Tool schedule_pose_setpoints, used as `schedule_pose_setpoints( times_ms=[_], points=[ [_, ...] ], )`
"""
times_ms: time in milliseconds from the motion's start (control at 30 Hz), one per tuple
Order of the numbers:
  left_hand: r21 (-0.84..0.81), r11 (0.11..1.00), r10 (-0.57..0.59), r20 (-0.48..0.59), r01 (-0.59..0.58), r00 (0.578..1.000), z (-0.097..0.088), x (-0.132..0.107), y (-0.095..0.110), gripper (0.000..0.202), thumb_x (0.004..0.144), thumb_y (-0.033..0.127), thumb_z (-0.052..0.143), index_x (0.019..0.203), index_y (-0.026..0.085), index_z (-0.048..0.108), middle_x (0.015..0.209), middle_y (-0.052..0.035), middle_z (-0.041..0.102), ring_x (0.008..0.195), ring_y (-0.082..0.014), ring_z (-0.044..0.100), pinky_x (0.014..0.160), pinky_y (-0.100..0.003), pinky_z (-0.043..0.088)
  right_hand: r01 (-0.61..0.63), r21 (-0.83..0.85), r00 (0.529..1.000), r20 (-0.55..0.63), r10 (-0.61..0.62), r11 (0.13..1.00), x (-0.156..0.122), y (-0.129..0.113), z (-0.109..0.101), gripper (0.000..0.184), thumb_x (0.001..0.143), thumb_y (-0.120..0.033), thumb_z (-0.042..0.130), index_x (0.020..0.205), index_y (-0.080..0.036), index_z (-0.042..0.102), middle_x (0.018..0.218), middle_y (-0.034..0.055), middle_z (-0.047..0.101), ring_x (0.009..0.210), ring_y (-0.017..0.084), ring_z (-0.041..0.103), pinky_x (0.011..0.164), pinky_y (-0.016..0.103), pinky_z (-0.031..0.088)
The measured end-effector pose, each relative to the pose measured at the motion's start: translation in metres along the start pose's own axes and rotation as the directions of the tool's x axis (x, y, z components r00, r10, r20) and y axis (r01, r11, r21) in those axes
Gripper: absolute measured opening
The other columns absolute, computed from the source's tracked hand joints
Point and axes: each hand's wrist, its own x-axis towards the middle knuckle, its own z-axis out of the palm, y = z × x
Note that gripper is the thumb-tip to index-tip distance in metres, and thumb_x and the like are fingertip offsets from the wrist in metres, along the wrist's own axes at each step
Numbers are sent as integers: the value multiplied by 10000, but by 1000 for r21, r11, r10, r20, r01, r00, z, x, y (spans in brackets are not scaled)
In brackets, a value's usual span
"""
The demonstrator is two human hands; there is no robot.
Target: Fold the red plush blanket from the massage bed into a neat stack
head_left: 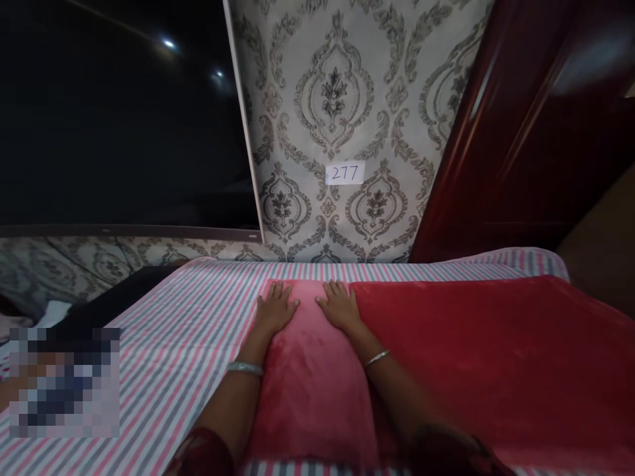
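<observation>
My left hand (274,307) and my right hand (340,305) both lie flat, fingers stretched out, on the far end of a pink folded part of a red plush blanket (471,357). The hands are side by side, a short gap between them, close to the blanket's far edge. Each wrist wears a thin bangle. The blanket rests on a bed covered by a pink, grey and white striped sheet (188,344). Neither hand grips anything.
Patterned grey wallpaper with a small "277" label (344,173) rises behind the bed. A large dark screen (119,112) hangs at left. A glossy dark red wardrobe (526,132) stands at right. A blurred-out patch sits at lower left.
</observation>
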Motion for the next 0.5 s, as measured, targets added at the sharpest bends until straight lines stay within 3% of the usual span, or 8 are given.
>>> schedule_pose_setpoints(
  times_ms=[300,400,500],
  points=[
    [38,999,7,-18,-6,1000,-5,3,0,611,987,457,284,1551,222,315,1644,-131,219,1523,-297,175,1147,-635,247,41,80,999,-30,-39,996,-1,-4,-11,663,1022,-515,319,1545,-107,318,1621,146,240,1505,297,174,1183,590,154],
    [51,998,25,-50,-23,998,-5,7,-1,600,990,443,263,1546,228,330,1637,-127,253,1516,-304,196,1123,-642,290,59,94,997,-53,-54,994,-4,-1,-20,608,1025,-489,346,1527,-147,371,1607,104,297,1493,271,223,1192,509,204],
    [56,998,33,-79,-29,996,-5,13,-2,600,993,435,238,1540,213,343,1625,-139,281,1507,-316,220,1094,-654,326,93,133,993,-87,-81,987,-18,19,-32,551,1012,-440,403,1517,-219,413,1591,60,339,1483,243,264,1187,414,243]
  ],
)
